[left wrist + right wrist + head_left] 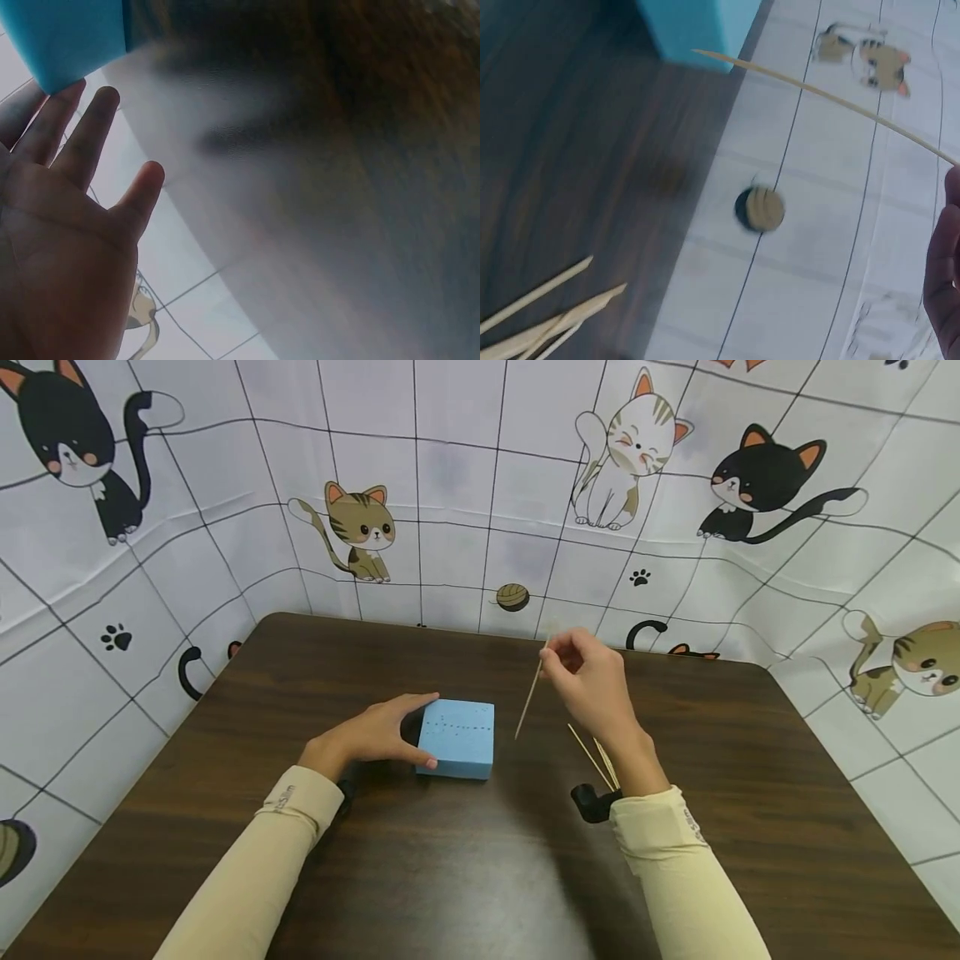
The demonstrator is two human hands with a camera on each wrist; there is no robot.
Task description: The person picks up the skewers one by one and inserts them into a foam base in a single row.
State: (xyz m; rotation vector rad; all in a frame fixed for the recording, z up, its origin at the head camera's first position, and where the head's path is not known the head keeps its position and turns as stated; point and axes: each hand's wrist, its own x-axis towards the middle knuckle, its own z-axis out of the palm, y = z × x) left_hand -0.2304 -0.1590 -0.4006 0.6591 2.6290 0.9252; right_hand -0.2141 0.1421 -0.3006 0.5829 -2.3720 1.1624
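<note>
A light blue block (pixel 456 737), seemingly foam, lies on the table with rows of small dark holes in its top. My left hand (pixel 378 732) grips its left side, thumb at the near edge and a finger at the far edge. In the left wrist view, other fingers (pixel 88 135) of that hand are spread, some touching the block (pixel 75 37). To the block's right, my right hand (pixel 592 681) pinches a thin wooden skewer (pixel 529 700) near its upper end. The skewer (pixel 825 95) slants with its pointed tip down, above the table and apart from the block.
Several loose skewers (pixel 555 322) lie on the dark wooden table (pixel 465 868), partly hidden by the right forearm in the head view. A white cat-print curtain (pixel 450 468) stands behind the table. Each wrist wears a small black camera (pixel 592 803).
</note>
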